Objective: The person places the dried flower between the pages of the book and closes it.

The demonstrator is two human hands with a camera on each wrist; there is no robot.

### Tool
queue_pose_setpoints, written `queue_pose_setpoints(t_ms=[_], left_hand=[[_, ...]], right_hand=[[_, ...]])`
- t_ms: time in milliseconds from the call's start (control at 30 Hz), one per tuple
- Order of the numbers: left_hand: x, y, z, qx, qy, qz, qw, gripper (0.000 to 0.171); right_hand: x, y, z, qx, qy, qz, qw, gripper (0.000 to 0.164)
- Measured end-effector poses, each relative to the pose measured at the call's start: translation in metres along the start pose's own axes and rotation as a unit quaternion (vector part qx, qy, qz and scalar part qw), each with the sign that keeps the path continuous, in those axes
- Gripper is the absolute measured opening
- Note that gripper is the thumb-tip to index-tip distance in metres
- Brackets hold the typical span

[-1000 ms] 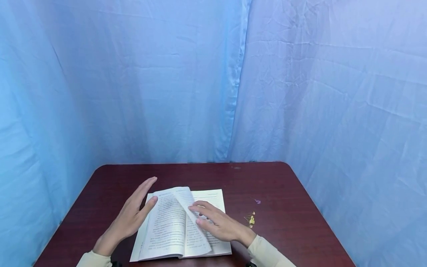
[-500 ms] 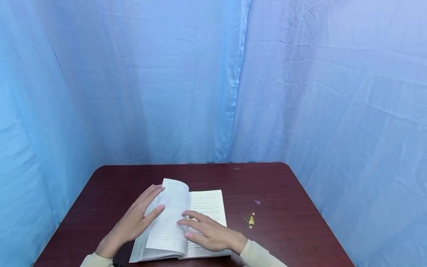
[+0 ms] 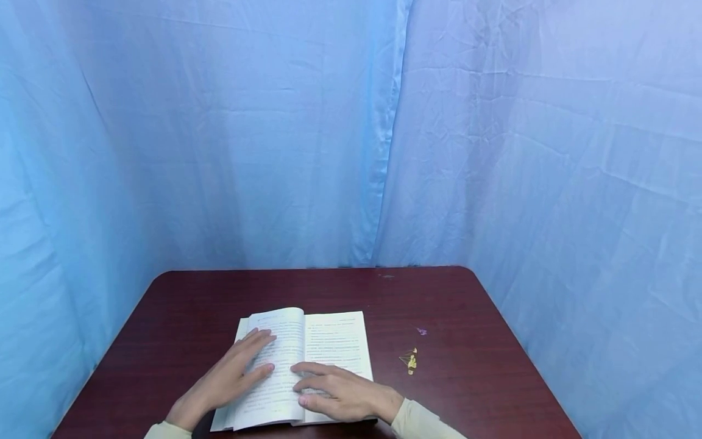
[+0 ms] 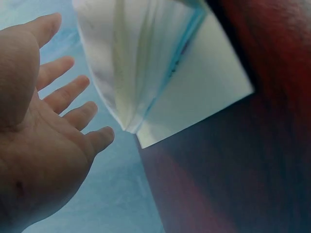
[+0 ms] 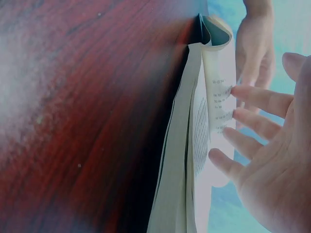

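An open book (image 3: 337,335) with printed pages lies near the front of the dark red table. My left hand (image 3: 223,379) is over the left page (image 3: 282,341), fingers extended and slightly spread. In the left wrist view its palm faces the fanned page edges (image 4: 141,58), and nothing is gripped. My right hand (image 3: 345,393) lies over the lower right page, its fingers reaching to the centre fold. The right wrist view shows those fingertips (image 5: 216,156) at or very near the paper, loosely spread and holding nothing.
To the right of the book lie a small yellow flower sprig (image 3: 411,363) and a smaller purple flower (image 3: 421,331). The table (image 3: 307,286) has rounded far corners. Blue curtains (image 3: 274,152) hang behind it and on both sides.
The lifted page has turned over from right to left and now lies on the left side. My left hand has come down over it, while my right hand has shifted left toward the fold.
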State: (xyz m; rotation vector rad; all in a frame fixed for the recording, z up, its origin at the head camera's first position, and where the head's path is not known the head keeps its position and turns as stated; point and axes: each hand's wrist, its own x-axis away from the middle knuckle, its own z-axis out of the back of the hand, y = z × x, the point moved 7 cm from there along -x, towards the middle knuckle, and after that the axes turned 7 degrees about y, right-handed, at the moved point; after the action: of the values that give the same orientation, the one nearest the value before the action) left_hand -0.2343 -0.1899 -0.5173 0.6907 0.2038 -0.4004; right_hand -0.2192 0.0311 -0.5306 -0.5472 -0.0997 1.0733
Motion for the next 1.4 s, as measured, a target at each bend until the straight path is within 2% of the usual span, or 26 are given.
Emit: queue_pose_setpoints(t_ms=[167,300,467,600,767,933,1033,1233,1400], left_hand=[[0.004,-0.006,-0.008,-0.001,-0.018,0.010,0.9998,0.058],[0.006,-0.010,-0.013,-0.006,-0.029,0.016,0.9994,0.063],[0.009,-0.015,-0.015,-0.016,-0.021,0.015,0.9996,0.067],[0.012,-0.020,-0.019,-0.020,-0.015,0.014,0.9996,0.068],[0.012,-0.023,-0.022,-0.022,-0.018,0.014,0.9995,0.068],[0.013,-0.025,-0.024,-0.030,-0.035,0.029,0.9985,0.070],[0.014,-0.027,-0.024,-0.033,-0.040,0.032,0.9981,0.070],[0.015,-0.032,-0.022,-0.034,-0.025,0.016,0.9990,0.070],[0.012,-0.031,-0.022,-0.023,-0.049,0.033,0.9980,0.073]], right_hand=[[0.000,-0.003,0.000,-0.038,-0.019,0.001,0.999,0.050],[0.001,-0.005,0.001,-0.060,-0.017,0.001,0.998,0.048],[0.005,-0.003,0.011,-0.052,0.029,0.001,0.998,0.042],[0.011,0.004,0.021,-0.036,0.064,-0.017,0.997,0.037],[0.020,0.017,0.034,-0.033,0.083,-0.055,0.995,0.032],[0.031,0.031,0.045,-0.023,0.096,-0.093,0.991,0.030],[0.038,0.039,0.053,-0.031,0.107,-0.104,0.988,0.030],[0.052,0.053,0.070,-0.021,0.138,-0.116,0.983,0.028],[0.066,0.061,0.083,0.015,0.163,-0.116,0.980,0.025]])
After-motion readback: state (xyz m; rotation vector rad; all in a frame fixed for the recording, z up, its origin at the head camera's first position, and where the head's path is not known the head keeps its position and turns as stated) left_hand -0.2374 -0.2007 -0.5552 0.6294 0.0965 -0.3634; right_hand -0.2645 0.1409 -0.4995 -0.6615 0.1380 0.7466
